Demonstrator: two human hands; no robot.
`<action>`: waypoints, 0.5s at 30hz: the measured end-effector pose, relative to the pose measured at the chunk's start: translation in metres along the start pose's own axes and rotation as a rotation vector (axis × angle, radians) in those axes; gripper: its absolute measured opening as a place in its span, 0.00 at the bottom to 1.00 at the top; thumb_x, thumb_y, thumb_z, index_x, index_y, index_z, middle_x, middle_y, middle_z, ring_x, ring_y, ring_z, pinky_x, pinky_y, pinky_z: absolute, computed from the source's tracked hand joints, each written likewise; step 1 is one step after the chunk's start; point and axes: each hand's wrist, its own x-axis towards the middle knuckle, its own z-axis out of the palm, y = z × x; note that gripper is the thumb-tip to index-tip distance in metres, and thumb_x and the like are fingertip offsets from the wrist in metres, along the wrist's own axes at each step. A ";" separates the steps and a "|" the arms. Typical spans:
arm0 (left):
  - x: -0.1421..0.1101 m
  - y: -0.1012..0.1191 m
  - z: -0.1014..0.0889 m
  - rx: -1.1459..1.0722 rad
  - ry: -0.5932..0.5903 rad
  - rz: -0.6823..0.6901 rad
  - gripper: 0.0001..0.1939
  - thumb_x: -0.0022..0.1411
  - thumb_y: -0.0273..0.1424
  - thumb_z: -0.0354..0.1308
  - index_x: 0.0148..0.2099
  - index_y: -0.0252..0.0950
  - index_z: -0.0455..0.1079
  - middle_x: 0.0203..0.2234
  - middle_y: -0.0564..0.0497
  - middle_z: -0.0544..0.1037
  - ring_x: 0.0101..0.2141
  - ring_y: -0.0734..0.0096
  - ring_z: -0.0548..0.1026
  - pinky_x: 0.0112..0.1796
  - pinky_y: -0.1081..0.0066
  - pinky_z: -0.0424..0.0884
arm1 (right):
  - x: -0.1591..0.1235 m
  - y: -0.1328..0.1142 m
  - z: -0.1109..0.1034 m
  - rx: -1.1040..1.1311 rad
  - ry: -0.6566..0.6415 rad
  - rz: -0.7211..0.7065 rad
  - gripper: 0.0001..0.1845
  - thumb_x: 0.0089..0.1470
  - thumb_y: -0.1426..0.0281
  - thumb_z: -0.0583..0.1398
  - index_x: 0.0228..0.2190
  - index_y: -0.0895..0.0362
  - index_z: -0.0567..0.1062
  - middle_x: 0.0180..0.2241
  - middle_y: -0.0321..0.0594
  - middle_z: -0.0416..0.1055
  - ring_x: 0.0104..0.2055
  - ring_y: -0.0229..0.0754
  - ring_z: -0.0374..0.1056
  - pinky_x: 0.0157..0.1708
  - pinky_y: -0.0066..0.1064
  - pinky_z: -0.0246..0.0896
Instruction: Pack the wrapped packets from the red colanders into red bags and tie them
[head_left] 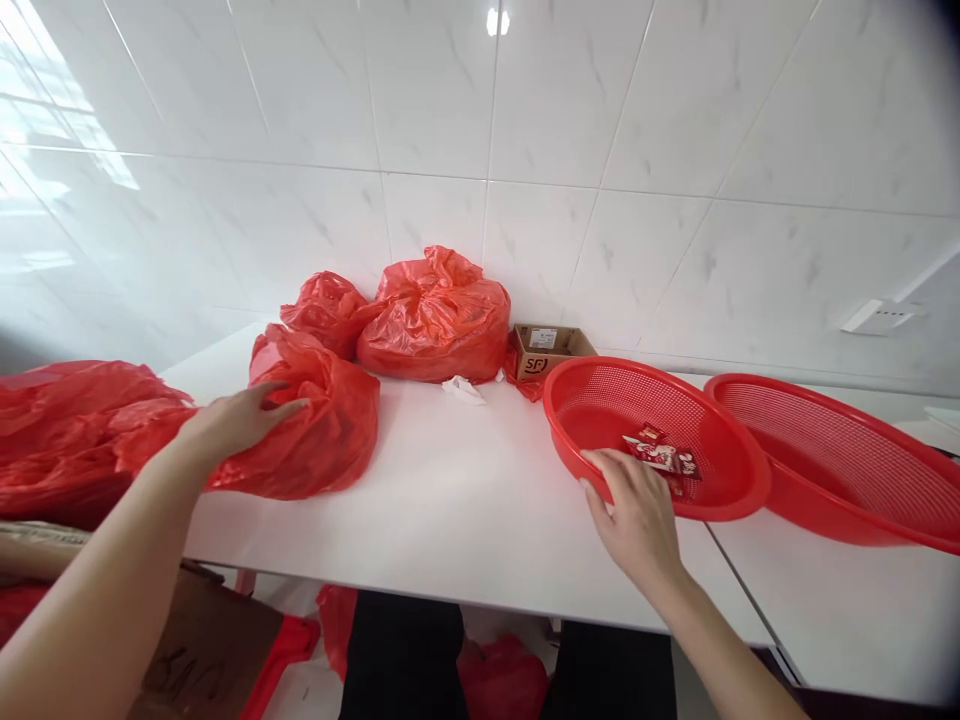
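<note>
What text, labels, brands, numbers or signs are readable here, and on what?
"SF": printed on the side of the small cardboard box against the wall.
White label on that same box: print too small to read.
Snack packets in the red perforated basket: printed, but too small and blurred to read.
Larger cardboard box below the tabletop: dark marks, too unclear to read.

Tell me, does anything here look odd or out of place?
A crumpled white scrap lies loose on the table, in front of the large red bag. It looks like stray litter, though I cannot tell what it is. Nothing looks spilled from the red basket that the right hand holds by its rim.
</note>
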 end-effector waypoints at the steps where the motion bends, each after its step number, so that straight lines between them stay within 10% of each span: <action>1: 0.001 -0.002 0.004 0.012 -0.059 0.007 0.24 0.49 0.46 0.68 0.40 0.32 0.77 0.25 0.52 0.78 0.27 0.61 0.74 0.45 0.52 0.69 | -0.003 -0.009 0.001 0.076 0.019 -0.024 0.14 0.61 0.70 0.56 0.49 0.56 0.71 0.47 0.47 0.71 0.48 0.51 0.67 0.48 0.43 0.59; 5: -0.001 -0.001 0.008 0.023 -0.104 0.014 0.09 0.47 0.33 0.69 0.29 0.34 0.77 0.15 0.58 0.70 0.21 0.68 0.67 0.44 0.55 0.69 | -0.021 -0.042 0.011 0.315 -0.045 -0.084 0.10 0.61 0.72 0.56 0.45 0.55 0.72 0.45 0.46 0.70 0.48 0.49 0.66 0.48 0.42 0.61; 11: -0.001 0.019 -0.006 -0.266 0.534 0.031 0.14 0.61 0.37 0.59 0.43 0.32 0.75 0.31 0.52 0.72 0.33 0.68 0.68 0.52 0.53 0.65 | -0.030 -0.074 0.025 0.530 -0.166 -0.044 0.09 0.60 0.76 0.55 0.40 0.54 0.72 0.44 0.44 0.69 0.46 0.46 0.66 0.43 0.41 0.64; 15: 0.005 0.036 -0.007 -0.620 0.668 0.078 0.12 0.69 0.34 0.46 0.44 0.32 0.66 0.31 0.53 0.68 0.31 0.74 0.70 0.41 0.61 0.75 | -0.020 -0.095 0.024 0.704 -0.211 -0.017 0.10 0.60 0.77 0.55 0.41 0.53 0.72 0.42 0.43 0.69 0.45 0.45 0.67 0.43 0.40 0.66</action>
